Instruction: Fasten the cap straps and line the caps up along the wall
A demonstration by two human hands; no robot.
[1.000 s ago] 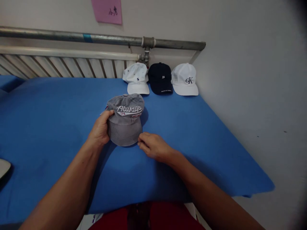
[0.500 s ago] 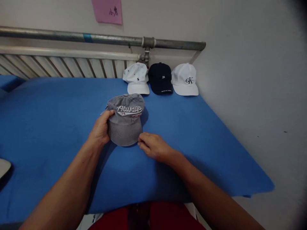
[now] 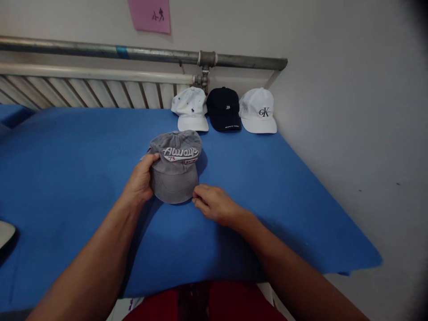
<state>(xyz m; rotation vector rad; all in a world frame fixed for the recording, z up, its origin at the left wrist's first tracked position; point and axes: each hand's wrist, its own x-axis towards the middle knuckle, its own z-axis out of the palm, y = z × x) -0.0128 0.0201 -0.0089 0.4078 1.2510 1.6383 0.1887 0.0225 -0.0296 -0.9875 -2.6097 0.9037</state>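
A gray baseball cap [image 3: 174,187] with raised "Always" lettering is over the blue-covered surface, its brim toward me. My left hand [image 3: 142,178] is closed on the cap's left side, thumb on the front and the other fingers hidden behind it. At the brim's right corner, the curled fingers of my right hand [image 3: 214,203] pinch the edge. Farther back stand a white cap [image 3: 192,111] with a small dark emblem, a black cap [image 3: 223,109] and a white cap [image 3: 259,111] with "CK" letters, side by side with brims facing me.
The blue cover [image 3: 83,178] spreads across the surface, bounded by a wall on the right. Behind it run a white radiator [image 3: 100,93] and a metal pipe [image 3: 160,55]. A pale object [image 3: 5,234] pokes in at the left edge. A pink note [image 3: 150,15] hangs above.
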